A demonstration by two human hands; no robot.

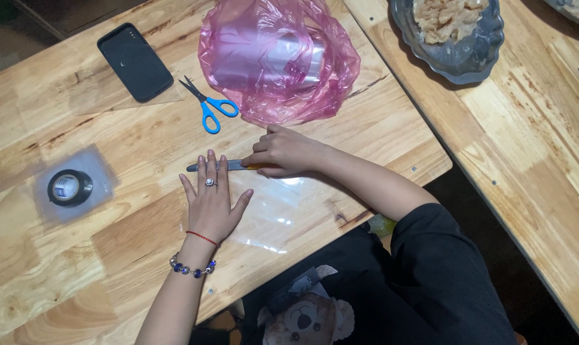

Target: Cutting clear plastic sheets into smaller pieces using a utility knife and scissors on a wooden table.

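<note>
Cutting step, judging by setup: left hand (211, 203) lay flat and open on clear film (270, 211) at desk (130, 255) centre; right hand (283, 152), 2 o'clock of it, had its grip closed round the knife (229, 165). Next move likely needs film kept taut

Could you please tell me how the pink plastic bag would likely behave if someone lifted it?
The crumpled, translucent pink plastic bag looks thin, so it would probably sag floppily and feel light. The clear sheets visible inside might slide about.

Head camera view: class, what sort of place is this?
Probably a home or small kitchen work area: wooden tables, a metal tray of food pieces, plus scissors, a tape roll and a pink plastic bag.
</note>
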